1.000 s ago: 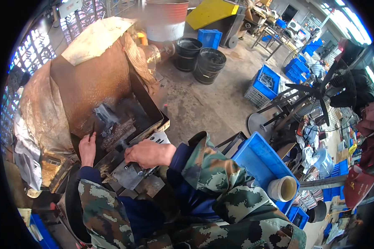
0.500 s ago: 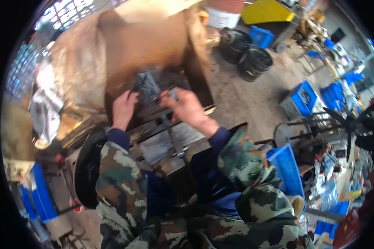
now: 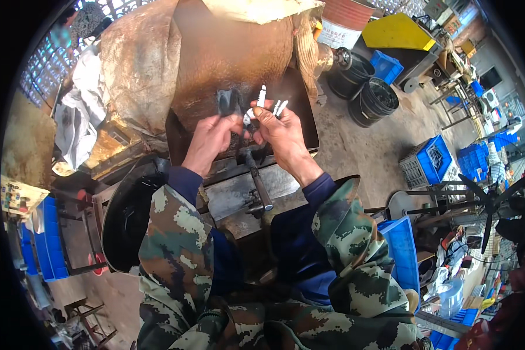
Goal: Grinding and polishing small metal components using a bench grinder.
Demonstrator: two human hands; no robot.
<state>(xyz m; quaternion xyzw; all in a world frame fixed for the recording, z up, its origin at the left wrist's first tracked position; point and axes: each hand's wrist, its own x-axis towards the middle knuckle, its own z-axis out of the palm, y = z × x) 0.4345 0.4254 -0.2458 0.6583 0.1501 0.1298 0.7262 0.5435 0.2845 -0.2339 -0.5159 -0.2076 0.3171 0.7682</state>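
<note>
My right hand [image 3: 280,131] is closed round several bright silver metal pieces [image 3: 261,96] with notched edges, which stick up between its fingers. My left hand [image 3: 210,140] is beside it, fingers pinched together; what they hold, if anything, is hidden. A shiny curved metal part [image 3: 249,116] shows between the two hands, against the right fingers. Just beyond the left fingertips is a blurred dark grey piece [image 3: 228,102], in front of a brown, stained hood. Below both hands, a metal bar with a T-shaped end [image 3: 258,181] lies over a grey metal plate [image 3: 227,198].
The brown hood [image 3: 233,52] rises over a dark metal tray [image 3: 309,111]. A black tub [image 3: 122,227] stands left of my arm, a blue bin [image 3: 401,251] to the right. Black buckets [image 3: 374,105], a blue crate [image 3: 434,157] and a black fan [image 3: 487,201] are farther right.
My hands have come together, the left moving toward the right. The right hand has turned, so the silver pieces now point upward. The whole view has shifted slightly.
</note>
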